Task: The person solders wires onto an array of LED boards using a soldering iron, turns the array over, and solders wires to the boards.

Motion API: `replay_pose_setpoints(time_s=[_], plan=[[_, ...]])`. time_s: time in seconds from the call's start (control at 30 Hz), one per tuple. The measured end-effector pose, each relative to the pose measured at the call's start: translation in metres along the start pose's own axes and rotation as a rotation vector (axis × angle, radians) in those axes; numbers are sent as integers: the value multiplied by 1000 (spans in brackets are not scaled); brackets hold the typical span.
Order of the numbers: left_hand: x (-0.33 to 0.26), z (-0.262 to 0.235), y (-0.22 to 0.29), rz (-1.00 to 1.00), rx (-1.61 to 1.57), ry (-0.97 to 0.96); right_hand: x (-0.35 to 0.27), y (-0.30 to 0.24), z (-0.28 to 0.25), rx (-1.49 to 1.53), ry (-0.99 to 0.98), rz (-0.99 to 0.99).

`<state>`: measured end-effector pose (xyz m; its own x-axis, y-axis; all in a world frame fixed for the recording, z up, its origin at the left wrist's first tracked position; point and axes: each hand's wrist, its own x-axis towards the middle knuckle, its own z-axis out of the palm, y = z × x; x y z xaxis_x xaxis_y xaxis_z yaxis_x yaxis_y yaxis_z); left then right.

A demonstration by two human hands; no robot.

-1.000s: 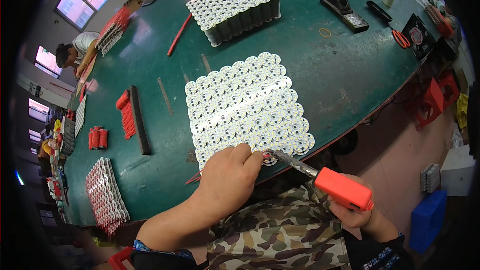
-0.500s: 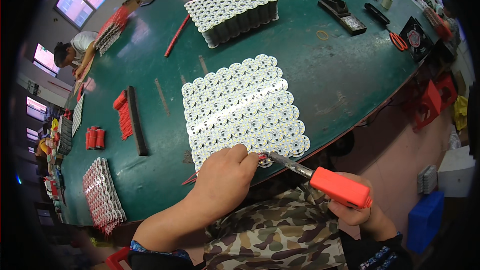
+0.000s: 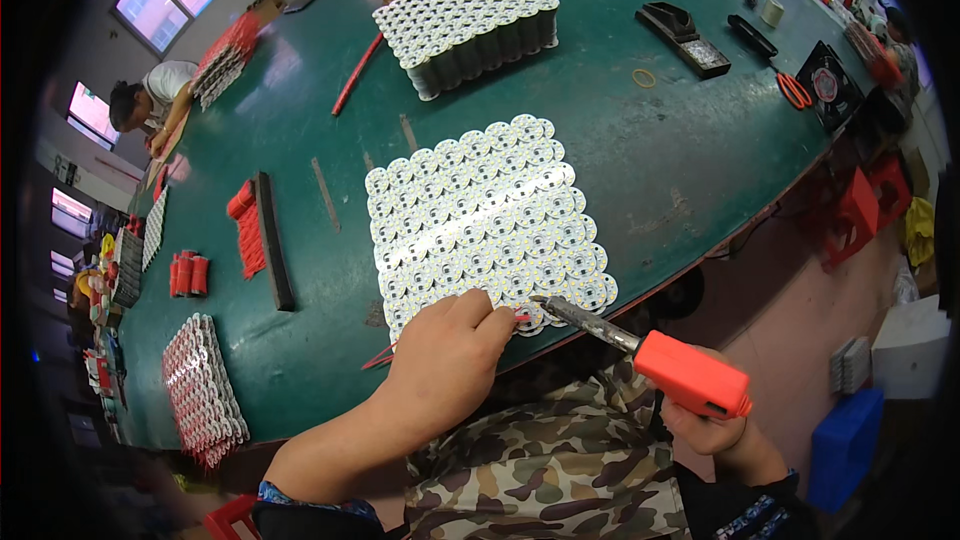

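A panel of round white LED boards (image 3: 470,225), joined in overlapping rows, lies flat on the green table before me. My left hand (image 3: 445,345) rests on its near edge, fingers pinched on thin red wires (image 3: 378,357). The wire ends stick out on both sides of the fist. In my right hand (image 3: 705,430) is a soldering iron with a red handle (image 3: 692,374). Its dark tip points left, over the panel's near right corner, a short way right of the pinched wire. Whether the tip touches a board cannot be seen.
A tall stack of similar panels (image 3: 470,15) stands at the far side. To the left are red wire bundles (image 3: 188,274), a dark bar (image 3: 274,240) and another panel stack (image 3: 205,380). Scissors (image 3: 794,91) and a black soldering stand (image 3: 683,38) lie far right. A person works far left.
The soldering iron's tip has drawn slightly right, away from the wire, and its handle has shifted right and a little down. My left hand stays almost in place.
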<state>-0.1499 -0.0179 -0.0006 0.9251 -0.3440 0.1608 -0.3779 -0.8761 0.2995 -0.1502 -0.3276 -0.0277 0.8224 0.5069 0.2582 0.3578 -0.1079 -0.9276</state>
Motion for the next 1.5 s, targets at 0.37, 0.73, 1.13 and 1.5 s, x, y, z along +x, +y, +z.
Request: replay_pose_setpoints(time_s=[0.37,0.73,1.13,1.5], plan=[[-4,4,2,133,88,173,-18,-2,-2,24,45,146],[-9,10,5,189,139,165,-32,20,-6,-110,-34,-19],[-8,6,8,174,168,92,-31,14,0,-85,-4,-15],[-7,5,10,156,185,51,-17,-1,-2,-129,-18,-55]])
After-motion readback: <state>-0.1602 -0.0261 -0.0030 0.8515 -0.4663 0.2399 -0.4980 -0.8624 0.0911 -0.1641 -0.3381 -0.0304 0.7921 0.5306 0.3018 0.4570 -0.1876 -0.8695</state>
